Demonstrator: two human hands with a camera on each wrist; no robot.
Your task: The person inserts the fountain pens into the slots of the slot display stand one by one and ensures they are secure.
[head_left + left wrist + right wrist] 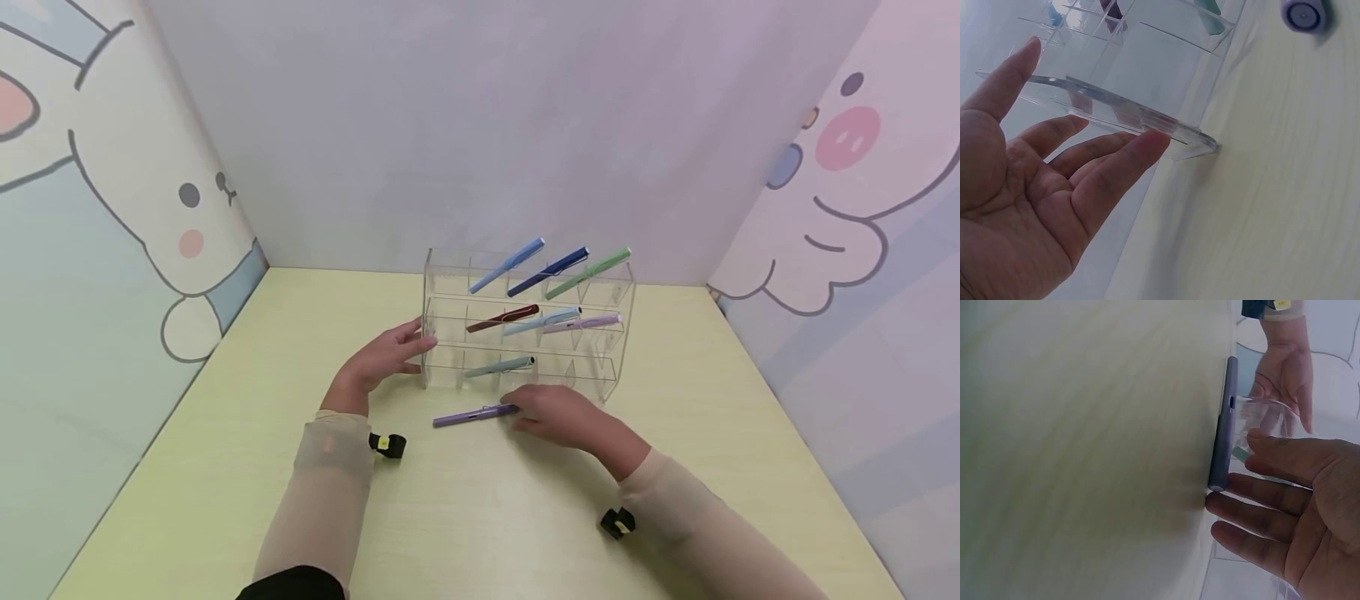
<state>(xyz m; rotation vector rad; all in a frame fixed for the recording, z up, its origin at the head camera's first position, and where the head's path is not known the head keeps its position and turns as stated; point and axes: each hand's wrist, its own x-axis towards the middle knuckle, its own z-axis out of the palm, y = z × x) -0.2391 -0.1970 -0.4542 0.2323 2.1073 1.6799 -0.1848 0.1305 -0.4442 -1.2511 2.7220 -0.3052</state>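
Note:
A clear acrylic pen rack (pixel 424 321) with three tiers stands upright on the table. My left hand (pixel 384 357) touches its left side, fingers spread and loosely extended; the left wrist view shows fingertips against the rack's side panel. A purple pen (pixel 468 417) lies on the table in front of the rack. At the pen's right end is my right hand (pixel 558 414). In the right wrist view, its fingers (pixel 1260 515) are extended beside the end of the pen, thumb apart from them, with no grip visible.
In the rack's top tier lean a blue pen (pixel 508 265), a dark blue pen (pixel 549 272) and a green pen (pixel 589 273). The middle tier holds a dark red pen (pixel 502 318), a light blue pen (pixel 543 321) and a lilac pen (pixel 583 323). A grey-green pen (pixel 500 367) lies in the bottom tier.

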